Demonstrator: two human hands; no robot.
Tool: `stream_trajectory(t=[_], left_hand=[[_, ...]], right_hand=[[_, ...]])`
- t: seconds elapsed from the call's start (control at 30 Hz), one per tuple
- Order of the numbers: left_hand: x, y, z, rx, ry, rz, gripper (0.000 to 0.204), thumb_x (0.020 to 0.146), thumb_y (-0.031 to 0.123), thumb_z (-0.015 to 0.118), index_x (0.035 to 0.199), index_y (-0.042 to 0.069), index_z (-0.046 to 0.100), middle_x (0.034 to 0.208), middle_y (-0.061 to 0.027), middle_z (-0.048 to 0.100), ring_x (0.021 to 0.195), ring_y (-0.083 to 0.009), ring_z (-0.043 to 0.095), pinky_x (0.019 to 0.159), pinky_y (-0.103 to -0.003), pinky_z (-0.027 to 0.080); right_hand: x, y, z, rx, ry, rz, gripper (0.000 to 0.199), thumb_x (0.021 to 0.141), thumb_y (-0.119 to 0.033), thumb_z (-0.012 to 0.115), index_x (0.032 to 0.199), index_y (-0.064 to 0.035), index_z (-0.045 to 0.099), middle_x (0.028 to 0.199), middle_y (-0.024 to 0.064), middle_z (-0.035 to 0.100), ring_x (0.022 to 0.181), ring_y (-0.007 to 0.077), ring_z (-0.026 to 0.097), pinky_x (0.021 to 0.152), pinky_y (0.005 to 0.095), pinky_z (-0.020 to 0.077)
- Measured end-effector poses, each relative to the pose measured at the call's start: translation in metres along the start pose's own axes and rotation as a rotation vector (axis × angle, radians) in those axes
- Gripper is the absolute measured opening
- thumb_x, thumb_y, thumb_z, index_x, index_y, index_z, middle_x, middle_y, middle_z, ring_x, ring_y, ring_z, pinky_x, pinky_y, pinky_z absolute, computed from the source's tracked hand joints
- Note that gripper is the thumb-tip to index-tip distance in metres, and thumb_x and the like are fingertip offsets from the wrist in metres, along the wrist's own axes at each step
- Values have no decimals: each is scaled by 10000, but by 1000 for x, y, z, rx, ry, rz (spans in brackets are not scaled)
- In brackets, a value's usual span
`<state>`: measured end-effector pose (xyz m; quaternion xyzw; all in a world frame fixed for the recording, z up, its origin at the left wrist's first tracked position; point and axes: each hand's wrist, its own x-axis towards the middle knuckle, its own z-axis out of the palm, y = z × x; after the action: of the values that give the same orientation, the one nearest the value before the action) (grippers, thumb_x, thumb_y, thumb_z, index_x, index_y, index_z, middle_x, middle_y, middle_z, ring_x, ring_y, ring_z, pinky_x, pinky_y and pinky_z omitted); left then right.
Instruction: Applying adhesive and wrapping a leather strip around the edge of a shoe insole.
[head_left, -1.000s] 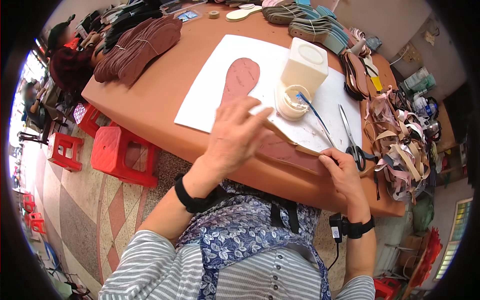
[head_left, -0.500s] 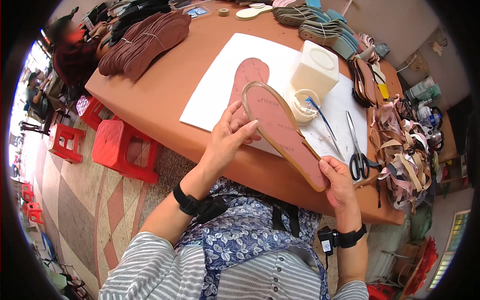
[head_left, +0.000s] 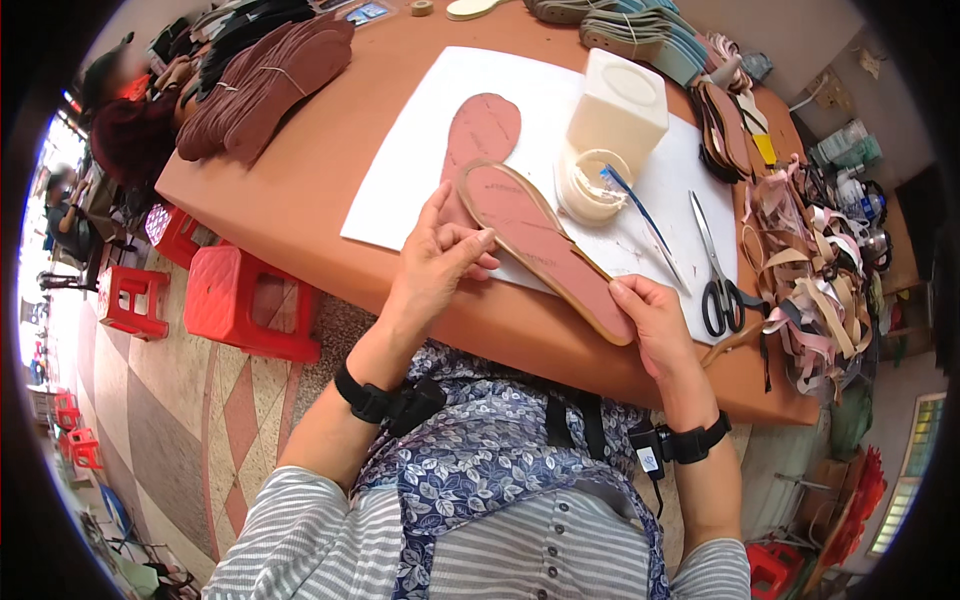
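A pinkish-brown insole point(head_left: 525, 225) with a tan strip along its edge is held slanting over the table's near edge. My right hand point(head_left: 655, 315) grips its lower end, thumb on top and fingers beneath. At the upper left edge, my left hand point(head_left: 437, 255) pinches the rim between thumb and curled fingers, its index finger pointing up. On a white board point(head_left: 395, 190) behind lies another pinkish-brown insole point(head_left: 485, 128), partly covered by the held one. A small open cream tub point(head_left: 590, 195) stands to the right, and a blue-handled brush point(head_left: 645, 215) leans out from it.
Beside the tub stands a cream square container point(head_left: 618, 100). Black-handled scissors point(head_left: 715, 275) and a heap of straps point(head_left: 800, 280) are at right. Bundled brown insoles point(head_left: 265, 90) lie at far left. Red stools point(head_left: 245, 300) stand left of the table; other people sit beyond.
Both hands have shifted slightly left with the insole, and it now lies flatter and lower over the board. The view has also moved a little.
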<state>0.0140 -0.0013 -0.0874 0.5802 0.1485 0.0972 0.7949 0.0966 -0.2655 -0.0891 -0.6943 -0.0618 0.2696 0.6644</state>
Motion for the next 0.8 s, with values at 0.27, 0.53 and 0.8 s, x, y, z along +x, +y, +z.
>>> stream_trajectory(t=[0.27, 0.53, 0.8], left_hand=[[-12, 6, 11, 144, 27, 171, 420, 965, 108, 654, 1348, 12, 510, 761, -29, 637, 683, -58, 587, 602, -189, 469], [-28, 18, 61, 361, -667, 97, 353, 931, 237, 718, 1191, 0, 687, 1030, -89, 711, 914, -105, 627, 793, -265, 509], [-12, 2, 103, 296, -1186, -295, 552, 901, 432, 721, 1162, -53, 682, 1016, -99, 699, 931, -154, 626, 840, -293, 489]], right_hand=[[0, -18, 4, -536, 207, -268, 301, 917, -227, 678, 1062, 35, 716, 859, 111, 720, 812, 149, 655, 770, 286, 511], [10, -64, 11, -60, 157, -343, 275, 995, -248, 624, 1121, -21, 711, 1019, 34, 718, 943, 84, 625, 829, 255, 459], [29, -70, 36, 352, 39, -368, 234, 1017, -216, 586, 1092, -18, 687, 1017, 72, 719, 947, 151, 673, 814, 284, 495]])
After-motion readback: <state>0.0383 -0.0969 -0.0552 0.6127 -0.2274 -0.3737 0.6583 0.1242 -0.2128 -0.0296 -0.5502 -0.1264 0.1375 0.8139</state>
